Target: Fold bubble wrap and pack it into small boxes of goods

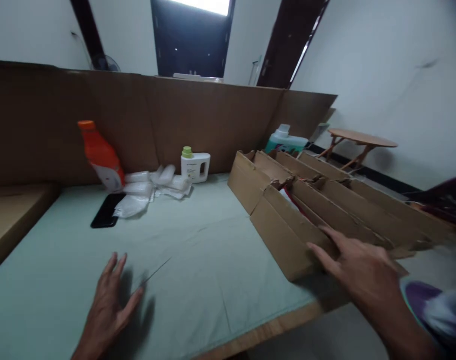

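Note:
My left hand (110, 307) hovers over, or rests on, the pale green tablecloth (198, 260) with its fingers apart and nothing in it. A thin dark line lies on the cloth beside its thumb. Over the near compartment of a divided cardboard box (278, 240) is my right hand (363, 265), thumb and forefinger spread at the box's edge. I see nothing held in it, though its other fingers are partly hidden; whether it touches the cardboard I cannot tell. Something red and white (293, 200) shows inside a front compartment.
Along the back cardboard wall (213, 115) stand a tilted orange bottle (102, 155), clear plastic packaging (141, 192) and a white jug with green cap (195, 166). A black phone (107, 212) lies in front. Behind the box is a teal detergent bottle (286, 140).

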Available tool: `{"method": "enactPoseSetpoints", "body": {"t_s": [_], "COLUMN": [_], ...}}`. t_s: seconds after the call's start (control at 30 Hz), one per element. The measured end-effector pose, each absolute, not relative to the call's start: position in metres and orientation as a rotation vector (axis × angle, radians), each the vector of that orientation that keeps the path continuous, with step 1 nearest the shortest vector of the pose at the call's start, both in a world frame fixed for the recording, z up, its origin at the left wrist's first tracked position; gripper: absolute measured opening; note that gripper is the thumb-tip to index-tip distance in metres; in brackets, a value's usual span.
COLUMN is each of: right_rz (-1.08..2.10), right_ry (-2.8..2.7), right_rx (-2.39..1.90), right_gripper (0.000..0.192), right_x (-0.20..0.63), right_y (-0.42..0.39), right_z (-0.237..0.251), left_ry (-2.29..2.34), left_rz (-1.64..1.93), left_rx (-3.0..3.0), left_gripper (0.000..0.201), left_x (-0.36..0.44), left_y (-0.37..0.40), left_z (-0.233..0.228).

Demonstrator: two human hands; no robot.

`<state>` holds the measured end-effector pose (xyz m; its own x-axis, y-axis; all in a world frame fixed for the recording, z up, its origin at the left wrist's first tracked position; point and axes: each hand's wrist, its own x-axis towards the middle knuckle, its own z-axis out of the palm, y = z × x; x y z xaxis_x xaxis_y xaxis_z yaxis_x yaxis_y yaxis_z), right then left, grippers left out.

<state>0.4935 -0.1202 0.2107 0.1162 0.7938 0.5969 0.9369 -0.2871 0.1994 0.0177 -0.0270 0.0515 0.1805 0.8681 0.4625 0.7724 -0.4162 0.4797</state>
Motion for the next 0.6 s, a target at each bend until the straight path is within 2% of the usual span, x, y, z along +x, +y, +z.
{"method": "enactPoseSetpoints", "body": {"t_s": [0.07, 0.2, 0.37, 0.5, 0.6], "right_rz": [-0.796, -0.786, -0.475, -0.203, -0.087], "right_ry": [-1.852, -2.132, -2.393, -2.446, -2.369], "right_rx": [-2.056, -1.556, -1.116, -0.910, -0.888], "right_gripper": [0.030, 0.018, 0.036, 0.032, 0.034], "right_x": [0.503, 0.475, 0.405, 0.363, 0.357], "right_y": [-0.117, -0.118, -0.123, -0.112, -0.104], "right_z": [0.203, 0.206, 0.228, 0.224, 0.211], "left_ry": [1.574, 1.496, 1.538, 1.572, 1.577], "left_rz": [1.072, 1.072, 1.147, 1.217, 1.204], "left_rx": [2.249, 2.157, 2.018, 1.862, 1.746], "left_gripper": [0.065, 0.056, 0.063, 0.078, 0.074], "left_x": [0.036, 0.059, 0.044, 0.030, 0.028], "left_y": [-0.037, -0.051, -0.074, -0.093, -0.102], "left_z": [0.059, 0.077, 0.088, 0.090, 0.097]}}
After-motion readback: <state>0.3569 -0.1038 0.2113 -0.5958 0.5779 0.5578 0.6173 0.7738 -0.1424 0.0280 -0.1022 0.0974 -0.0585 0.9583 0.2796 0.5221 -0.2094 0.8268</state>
